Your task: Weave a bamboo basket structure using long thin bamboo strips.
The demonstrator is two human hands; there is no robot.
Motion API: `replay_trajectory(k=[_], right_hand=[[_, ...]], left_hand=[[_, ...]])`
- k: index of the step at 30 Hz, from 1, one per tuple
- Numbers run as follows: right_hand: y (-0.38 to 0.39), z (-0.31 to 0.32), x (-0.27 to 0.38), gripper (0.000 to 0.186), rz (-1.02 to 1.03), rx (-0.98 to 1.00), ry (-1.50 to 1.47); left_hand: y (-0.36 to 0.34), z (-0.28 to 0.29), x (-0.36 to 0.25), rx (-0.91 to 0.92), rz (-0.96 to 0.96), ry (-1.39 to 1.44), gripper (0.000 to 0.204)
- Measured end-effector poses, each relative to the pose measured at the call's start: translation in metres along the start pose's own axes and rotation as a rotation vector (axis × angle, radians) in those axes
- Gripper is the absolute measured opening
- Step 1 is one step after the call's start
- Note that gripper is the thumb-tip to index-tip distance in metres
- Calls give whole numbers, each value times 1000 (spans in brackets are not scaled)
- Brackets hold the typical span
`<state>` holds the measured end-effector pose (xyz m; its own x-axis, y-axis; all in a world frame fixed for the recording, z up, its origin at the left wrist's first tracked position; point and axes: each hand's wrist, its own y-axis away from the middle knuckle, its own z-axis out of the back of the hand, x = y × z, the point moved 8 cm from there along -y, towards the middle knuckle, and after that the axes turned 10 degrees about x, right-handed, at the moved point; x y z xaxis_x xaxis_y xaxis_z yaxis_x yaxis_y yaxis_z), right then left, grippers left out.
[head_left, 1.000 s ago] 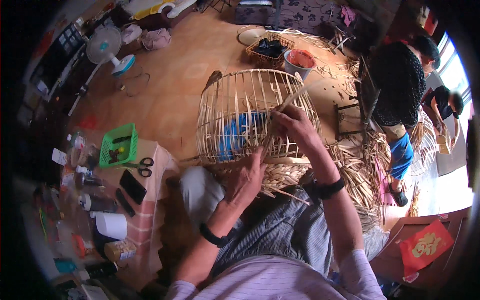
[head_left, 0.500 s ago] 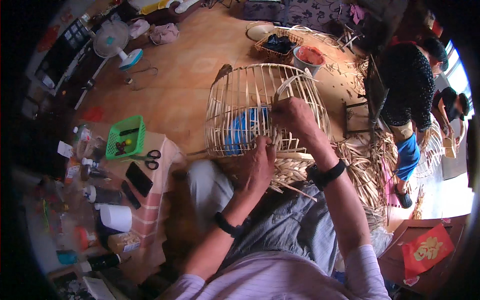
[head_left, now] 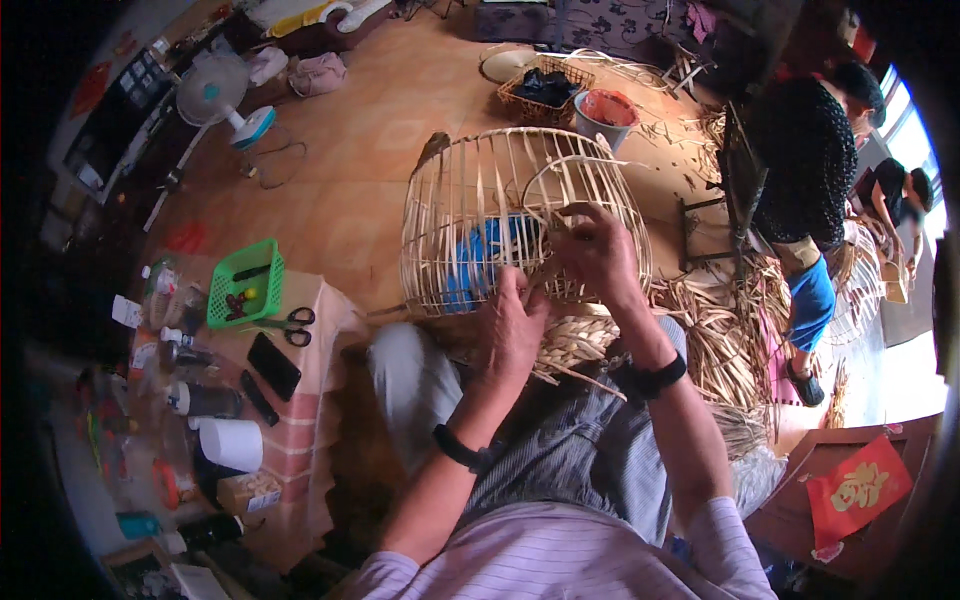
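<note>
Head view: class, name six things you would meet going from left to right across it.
White rectangular card, green rectangular plastic basket, person's left hand, person's right hand, loose heap of dry tan strips, red paper sheet with gold design.

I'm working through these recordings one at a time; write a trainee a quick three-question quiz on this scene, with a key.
1. True or false: a dark band is worn on the wrist of both the person's left hand and right hand.
2. Which of these lies nearest the green tray on the table?
A) the floor fan
B) the scissors
C) the white cup
3. Fill in the colour: something ___ shows through the slats of the basket.

Key: 1. True. 2. B. 3. Blue.
</note>
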<state>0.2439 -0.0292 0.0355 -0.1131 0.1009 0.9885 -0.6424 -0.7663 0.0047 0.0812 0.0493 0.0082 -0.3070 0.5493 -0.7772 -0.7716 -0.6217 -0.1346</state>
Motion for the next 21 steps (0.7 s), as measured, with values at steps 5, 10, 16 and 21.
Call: replay_trajectory(k=[5,10,16,21], right_hand=[[44,10,-39,13,-35,53,-708],[89,10,-45,11,-69,0,-681],[147,-2,-66,6,-191,14,-705],[141,-2,-46,21,-165,54,-245]], left_hand=[[-3,3,-1,-65,-31,-99,27],[-4,4,0,-53,-92,-19,32],[-1,3,14,290,-69,302,28],[1,11,14,327,-53,230,18]])
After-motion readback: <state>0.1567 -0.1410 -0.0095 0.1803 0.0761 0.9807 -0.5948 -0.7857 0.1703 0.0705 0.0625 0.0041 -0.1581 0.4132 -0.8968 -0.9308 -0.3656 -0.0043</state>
